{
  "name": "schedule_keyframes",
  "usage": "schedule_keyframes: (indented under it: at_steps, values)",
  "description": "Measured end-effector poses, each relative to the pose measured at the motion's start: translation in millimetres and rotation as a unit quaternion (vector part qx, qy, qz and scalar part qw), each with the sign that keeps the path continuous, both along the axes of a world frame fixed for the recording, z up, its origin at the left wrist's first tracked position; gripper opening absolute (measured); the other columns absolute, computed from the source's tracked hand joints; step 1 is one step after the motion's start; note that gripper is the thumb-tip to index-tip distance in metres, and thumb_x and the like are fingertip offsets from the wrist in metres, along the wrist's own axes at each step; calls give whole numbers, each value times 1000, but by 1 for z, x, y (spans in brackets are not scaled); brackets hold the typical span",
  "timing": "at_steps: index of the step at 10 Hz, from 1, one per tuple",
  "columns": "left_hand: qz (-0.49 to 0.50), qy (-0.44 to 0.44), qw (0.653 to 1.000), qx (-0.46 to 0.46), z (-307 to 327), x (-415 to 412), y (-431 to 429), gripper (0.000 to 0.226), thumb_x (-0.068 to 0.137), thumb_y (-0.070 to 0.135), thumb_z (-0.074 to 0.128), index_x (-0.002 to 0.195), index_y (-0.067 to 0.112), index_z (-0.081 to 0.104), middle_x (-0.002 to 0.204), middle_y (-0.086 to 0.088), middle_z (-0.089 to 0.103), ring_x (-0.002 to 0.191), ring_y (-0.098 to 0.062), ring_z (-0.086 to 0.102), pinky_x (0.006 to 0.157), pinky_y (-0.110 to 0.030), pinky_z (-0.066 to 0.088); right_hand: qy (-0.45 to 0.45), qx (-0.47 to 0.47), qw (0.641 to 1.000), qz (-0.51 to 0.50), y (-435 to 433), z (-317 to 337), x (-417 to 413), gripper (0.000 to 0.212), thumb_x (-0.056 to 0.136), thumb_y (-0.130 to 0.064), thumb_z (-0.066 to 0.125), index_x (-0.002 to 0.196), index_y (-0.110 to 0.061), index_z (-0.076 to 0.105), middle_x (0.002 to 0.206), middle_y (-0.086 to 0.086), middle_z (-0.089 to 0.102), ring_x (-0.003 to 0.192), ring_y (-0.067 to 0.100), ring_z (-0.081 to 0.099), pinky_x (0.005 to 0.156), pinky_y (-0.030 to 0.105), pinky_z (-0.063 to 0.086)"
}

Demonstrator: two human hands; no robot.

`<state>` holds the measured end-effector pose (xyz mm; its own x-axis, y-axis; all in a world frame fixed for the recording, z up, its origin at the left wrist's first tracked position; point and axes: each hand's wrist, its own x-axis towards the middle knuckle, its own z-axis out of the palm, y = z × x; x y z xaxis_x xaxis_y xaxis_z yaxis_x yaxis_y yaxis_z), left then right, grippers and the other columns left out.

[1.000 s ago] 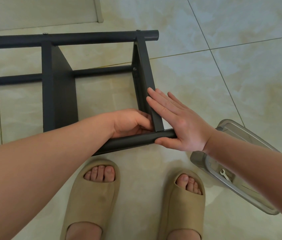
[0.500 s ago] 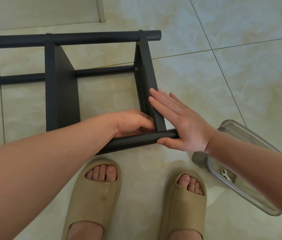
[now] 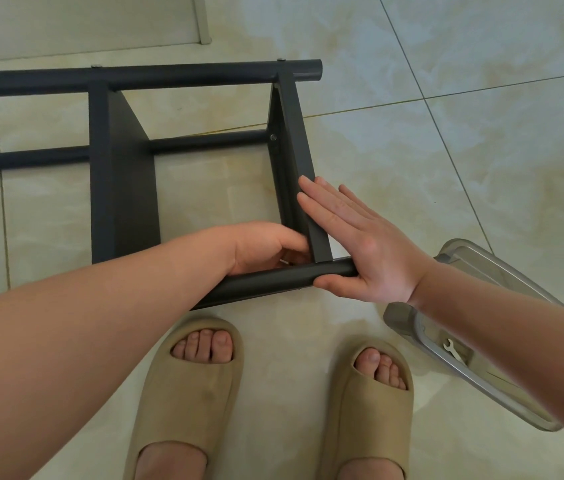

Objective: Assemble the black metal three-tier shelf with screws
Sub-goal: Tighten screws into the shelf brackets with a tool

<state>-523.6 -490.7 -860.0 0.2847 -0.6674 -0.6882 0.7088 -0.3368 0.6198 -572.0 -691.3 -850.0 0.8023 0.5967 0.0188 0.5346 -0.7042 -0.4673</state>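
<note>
The black metal shelf lies on its side on the tiled floor, with a far tube (image 3: 169, 76), a near tube (image 3: 273, 280) and two panels (image 3: 124, 188) between them. My right hand (image 3: 360, 247) presses flat against the outer face of the end panel (image 3: 294, 133), its thumb under the near tube's end. My left hand (image 3: 263, 244) is curled into the inner corner where that panel meets the near tube. Its fingertips pinch something small and pale; what it is stays hidden. A screw head (image 3: 273, 136) shows on the panel's far joint.
A clear plastic tray (image 3: 481, 265) lies on the floor at the right with a small wrench (image 3: 453, 349) in it, partly under my right forearm. My feet in beige slippers (image 3: 197, 386) stand just in front of the shelf. A pale board (image 3: 83, 22) lies at the top left.
Both hands stay at the same corner of the shelf. Only the view has shifted slightly.
</note>
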Motion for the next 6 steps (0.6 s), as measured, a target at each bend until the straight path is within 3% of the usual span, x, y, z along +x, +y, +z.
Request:
schedule_keyframes:
  at_steps: [2,4,6]
  values:
    - [20,-53,998,21,-4,-2,-1,15,79,4,66,92,-3,67,85,-19,65,70,-23,64,68,-28,54,3,0,1000,0,0,0,0,94,90,-49,65,159,-3,21,169,12,12,158,28,7,125,56,18]
    - [24,-30,999,-3,-2,-1,0,13,91,-6,53,92,-3,66,84,-18,64,70,-21,64,68,-27,55,3,1,1000,0,0,0,0,94,90,-50,65,159,-3,21,169,13,12,158,28,7,125,57,18]
    - [17,-5,999,-27,-2,0,1,22,90,-7,53,110,-6,60,105,-28,53,79,-27,60,71,-29,55,4,3,1000,0,0,0,0,95,90,-49,66,159,-3,21,169,13,12,158,28,7,124,58,19]
